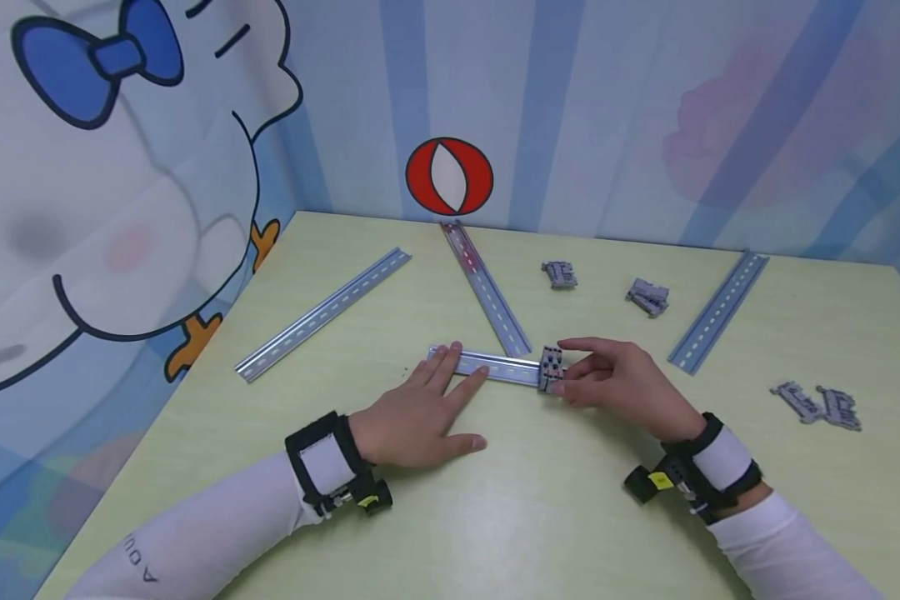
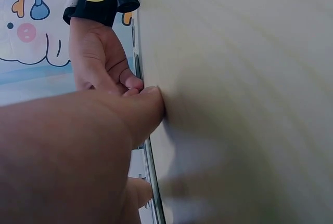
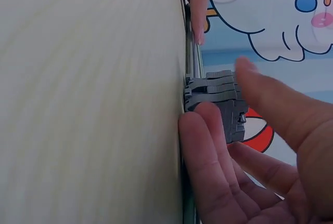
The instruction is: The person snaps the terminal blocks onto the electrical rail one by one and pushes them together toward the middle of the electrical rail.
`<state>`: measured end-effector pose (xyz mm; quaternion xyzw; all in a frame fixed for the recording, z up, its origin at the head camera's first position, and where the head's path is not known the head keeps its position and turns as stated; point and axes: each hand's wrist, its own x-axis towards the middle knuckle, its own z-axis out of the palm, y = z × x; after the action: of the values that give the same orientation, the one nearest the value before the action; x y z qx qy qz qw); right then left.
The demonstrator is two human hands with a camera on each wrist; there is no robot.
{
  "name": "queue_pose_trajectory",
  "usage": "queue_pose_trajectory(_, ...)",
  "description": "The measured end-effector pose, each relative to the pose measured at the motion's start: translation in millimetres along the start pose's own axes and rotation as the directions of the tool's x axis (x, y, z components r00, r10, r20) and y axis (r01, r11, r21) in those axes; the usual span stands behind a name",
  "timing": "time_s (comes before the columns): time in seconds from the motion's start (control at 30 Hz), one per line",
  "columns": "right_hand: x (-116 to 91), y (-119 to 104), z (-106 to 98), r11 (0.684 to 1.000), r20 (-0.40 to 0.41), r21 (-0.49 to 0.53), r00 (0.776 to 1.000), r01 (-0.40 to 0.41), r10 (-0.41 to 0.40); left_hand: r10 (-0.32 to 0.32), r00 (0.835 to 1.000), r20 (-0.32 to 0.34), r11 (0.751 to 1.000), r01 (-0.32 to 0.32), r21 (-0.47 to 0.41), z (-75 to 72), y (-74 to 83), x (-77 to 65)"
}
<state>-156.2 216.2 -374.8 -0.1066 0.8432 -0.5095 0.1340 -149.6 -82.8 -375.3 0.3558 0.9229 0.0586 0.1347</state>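
A short slotted metal DIN rail [image 1: 512, 371] lies across the table's middle. My left hand [image 1: 423, 417] lies spread over its left end, fingertips pressing on the rail, thumb out on the tabletop. Grey DIN rail terminal blocks [image 1: 550, 370], standing side by side, sit at the rail's right end. My right hand [image 1: 621, 383] is beside them, fingertips against their right side. In the right wrist view, two fingers touch the terminal blocks [image 3: 218, 94] low down, while the blurred thumb is near their top. The left wrist view mostly hides the rail behind the hand.
Longer rails lie at the left [image 1: 322, 317], at the back middle [image 1: 487, 292] and at the right [image 1: 720, 312]. Loose grey terminal blocks lie at the back [image 1: 560, 275], further right [image 1: 648, 297] and at the right [image 1: 838, 408]. A printed wall [image 1: 600, 108] borders the table [image 1: 540, 508].
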Motion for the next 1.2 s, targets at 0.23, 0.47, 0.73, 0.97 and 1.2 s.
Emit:
queue_pose_trajectory(0.23, 4, -1, 3, 0.981, -0.036, -0.179, 0.996, 0.078, -0.086, -0.010, 1.000, -0.002, 1.000, 0.010, -0.005, -0.8, -1.7, -1.3)
queue_pose_trajectory(0.47, 3, -8, 3, 0.940, -0.037, -0.321, 0.991, 0.113, -0.132, -0.010, 1.000, -0.004, 1.000, 0.010, -0.015, -2.6, -1.0, -2.3)
queue_pose_trajectory(0.73, -8, -15, -32, 0.821, 0.028, -0.569, 0.999, 0.048, -0.039, -0.024, 1.000, 0.001, 1.000, 0.024, 0.010, -2.6, 0.8, -0.8)
queue_pose_trajectory(0.97, -25, -8, -73, 0.807, 0.130, -0.590, 0.983, -0.027, 0.129, -0.024, 1.000, 0.017, 1.000, 0.023, 0.020, -3.5, 2.8, -1.4)
queue_pose_trajectory(1.2, -27, -14, -75, 0.753, 0.134, -0.655, 0.972, -0.059, 0.192, -0.017, 1.000, 0.015, 0.998, 0.016, 0.059, -7.4, 4.9, -5.4)
